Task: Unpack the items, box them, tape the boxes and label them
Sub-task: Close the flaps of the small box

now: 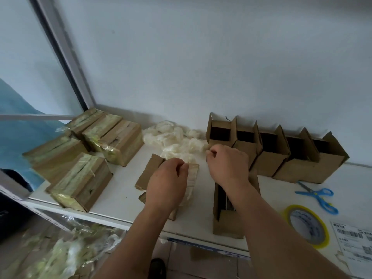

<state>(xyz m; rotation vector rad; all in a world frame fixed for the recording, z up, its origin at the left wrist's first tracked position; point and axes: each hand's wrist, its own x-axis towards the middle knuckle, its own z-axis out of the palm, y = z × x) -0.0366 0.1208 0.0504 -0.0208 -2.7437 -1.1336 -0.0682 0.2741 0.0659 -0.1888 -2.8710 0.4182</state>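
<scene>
My left hand (168, 181) sits palm-down over the middle of the white worktop (120, 190), knuckles up, fingers curled; thumb and forefinger pinch the clear wrap (190, 178) at the far edge of the flat cardboard packet (150, 171) lying under it. The forearm comes in from the lower edge, wrist nearly straight.

My right hand (226, 163) is just beside the left, a little farther out, wrist bent slightly inward, fingers curled. Thumb and forefinger are closed together at the tips near a shred of the same clear film (too small and blurred to tell whether they hold it). The right forearm crosses above an open carton (227, 224) standing at the near edge.

A heap of crumpled film (175, 137) lies just beyond both hands, against the wall. Left of it: a group of wrapped packages (84, 158), still in yellowish tape. Right: a row of open boxes (277, 152), flaps up, touching side by side.

Near right: blue scissors (320, 198), a tape roll (307, 226), and a label sheet (354, 248) partly out of view.
</scene>
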